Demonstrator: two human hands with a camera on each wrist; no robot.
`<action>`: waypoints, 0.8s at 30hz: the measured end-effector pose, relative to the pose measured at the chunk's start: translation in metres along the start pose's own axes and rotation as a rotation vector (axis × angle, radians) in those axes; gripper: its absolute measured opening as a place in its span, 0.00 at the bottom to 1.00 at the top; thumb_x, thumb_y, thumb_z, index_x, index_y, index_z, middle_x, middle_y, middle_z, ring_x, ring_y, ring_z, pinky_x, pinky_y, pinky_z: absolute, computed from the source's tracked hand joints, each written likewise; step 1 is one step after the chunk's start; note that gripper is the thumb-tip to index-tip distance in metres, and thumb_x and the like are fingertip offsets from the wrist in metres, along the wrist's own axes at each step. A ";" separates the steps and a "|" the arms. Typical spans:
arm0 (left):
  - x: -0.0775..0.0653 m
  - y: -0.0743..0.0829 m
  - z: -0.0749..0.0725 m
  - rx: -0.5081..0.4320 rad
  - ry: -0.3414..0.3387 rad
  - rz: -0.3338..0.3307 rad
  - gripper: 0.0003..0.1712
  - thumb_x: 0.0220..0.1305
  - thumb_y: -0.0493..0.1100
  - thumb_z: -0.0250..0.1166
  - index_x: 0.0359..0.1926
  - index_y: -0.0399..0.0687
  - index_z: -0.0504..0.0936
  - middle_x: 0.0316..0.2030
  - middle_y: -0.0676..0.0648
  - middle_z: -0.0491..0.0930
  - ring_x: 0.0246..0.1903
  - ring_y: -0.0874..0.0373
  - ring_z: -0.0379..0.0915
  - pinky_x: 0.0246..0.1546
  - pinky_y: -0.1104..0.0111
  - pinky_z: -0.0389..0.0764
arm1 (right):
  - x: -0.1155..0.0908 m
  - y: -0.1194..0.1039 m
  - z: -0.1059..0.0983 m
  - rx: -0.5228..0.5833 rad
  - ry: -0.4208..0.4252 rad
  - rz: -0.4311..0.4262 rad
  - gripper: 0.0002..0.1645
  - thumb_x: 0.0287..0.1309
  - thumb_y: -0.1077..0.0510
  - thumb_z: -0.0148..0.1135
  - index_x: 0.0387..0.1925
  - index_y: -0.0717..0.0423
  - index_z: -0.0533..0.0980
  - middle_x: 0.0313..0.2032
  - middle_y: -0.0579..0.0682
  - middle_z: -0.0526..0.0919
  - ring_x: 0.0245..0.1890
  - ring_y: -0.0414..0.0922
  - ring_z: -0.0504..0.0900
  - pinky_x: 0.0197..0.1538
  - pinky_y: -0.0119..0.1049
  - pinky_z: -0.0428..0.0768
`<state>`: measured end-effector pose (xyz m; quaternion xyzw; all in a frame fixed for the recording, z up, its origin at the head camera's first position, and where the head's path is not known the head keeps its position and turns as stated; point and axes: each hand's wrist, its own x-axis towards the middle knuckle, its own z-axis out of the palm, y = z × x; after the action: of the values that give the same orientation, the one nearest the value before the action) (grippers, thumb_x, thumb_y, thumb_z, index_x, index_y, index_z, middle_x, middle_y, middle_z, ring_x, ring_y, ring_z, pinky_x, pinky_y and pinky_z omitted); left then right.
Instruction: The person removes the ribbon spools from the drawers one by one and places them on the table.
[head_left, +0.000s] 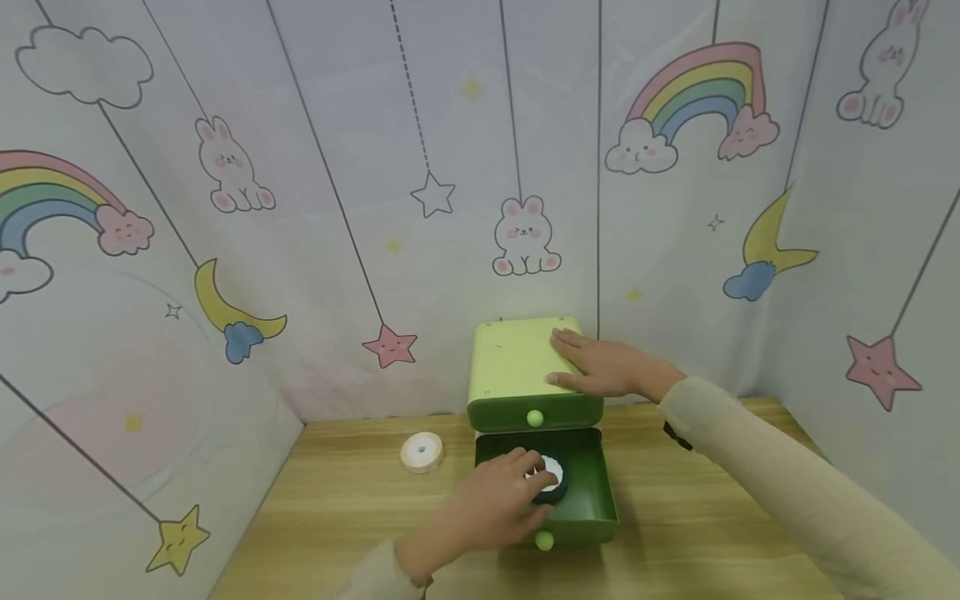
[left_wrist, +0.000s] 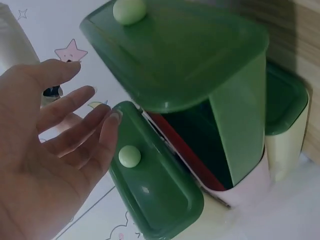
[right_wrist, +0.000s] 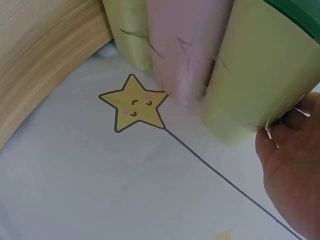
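The open drawer (head_left: 592,487) is free right of the round object (head_left: 556,472), but the upper drawer (head_left: 498,414) roofs its back.

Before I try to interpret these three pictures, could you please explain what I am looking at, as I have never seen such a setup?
There is no machine here: a person works with two bare hands. The wide picture comes from a camera on the head, looking forward and down; the other two come from cameras on each wrist. On the wooden table stands a small green cabinet, with a pale roll to its left. The cabinet's middle drawer is pulled out, with a dark round item with a white middle inside. The left hand partly covers that item in the wide picture, but its wrist picture shows nothing between the fingers. The right hand rests on the cabinet's top.
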<state>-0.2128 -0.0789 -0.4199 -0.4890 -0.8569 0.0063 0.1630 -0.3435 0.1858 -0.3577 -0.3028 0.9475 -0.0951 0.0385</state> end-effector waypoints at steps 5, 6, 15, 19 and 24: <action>0.010 -0.009 -0.005 -0.001 -0.074 0.011 0.18 0.73 0.54 0.67 0.58 0.56 0.83 0.50 0.53 0.81 0.45 0.63 0.77 0.39 0.77 0.80 | 0.002 0.002 0.000 0.002 0.003 -0.010 0.55 0.76 0.26 0.42 0.84 0.58 0.45 0.85 0.57 0.43 0.86 0.57 0.45 0.83 0.58 0.55; 0.012 -0.010 -0.005 0.002 -0.084 0.017 0.18 0.73 0.54 0.67 0.59 0.56 0.83 0.50 0.53 0.81 0.45 0.62 0.77 0.39 0.77 0.81 | 0.002 0.002 0.000 0.004 0.000 -0.009 0.55 0.76 0.26 0.42 0.84 0.58 0.45 0.85 0.57 0.43 0.86 0.57 0.45 0.83 0.58 0.56; 0.029 -0.022 0.002 0.058 -0.183 0.060 0.23 0.71 0.54 0.69 0.63 0.56 0.81 0.51 0.54 0.82 0.45 0.64 0.79 0.41 0.77 0.82 | 0.003 0.006 0.002 -0.001 -0.008 -0.008 0.55 0.75 0.24 0.40 0.84 0.57 0.44 0.85 0.57 0.42 0.86 0.57 0.45 0.83 0.59 0.56; 0.039 -0.027 0.005 0.077 -0.248 0.071 0.25 0.71 0.57 0.69 0.65 0.57 0.81 0.53 0.54 0.82 0.44 0.65 0.80 0.42 0.77 0.82 | 0.003 0.007 0.002 0.000 -0.006 -0.007 0.55 0.75 0.24 0.41 0.84 0.56 0.44 0.85 0.56 0.42 0.86 0.56 0.44 0.83 0.58 0.56; 0.049 -0.031 0.010 0.083 -0.338 0.087 0.28 0.69 0.60 0.70 0.65 0.59 0.81 0.56 0.53 0.82 0.47 0.65 0.81 0.43 0.76 0.83 | 0.004 0.008 0.001 0.004 -0.003 -0.009 0.55 0.75 0.24 0.42 0.84 0.55 0.44 0.85 0.56 0.42 0.86 0.56 0.45 0.83 0.58 0.56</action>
<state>-0.2646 -0.0519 -0.4111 -0.5105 -0.8491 0.1308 0.0359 -0.3508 0.1898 -0.3604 -0.3072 0.9459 -0.0967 0.0400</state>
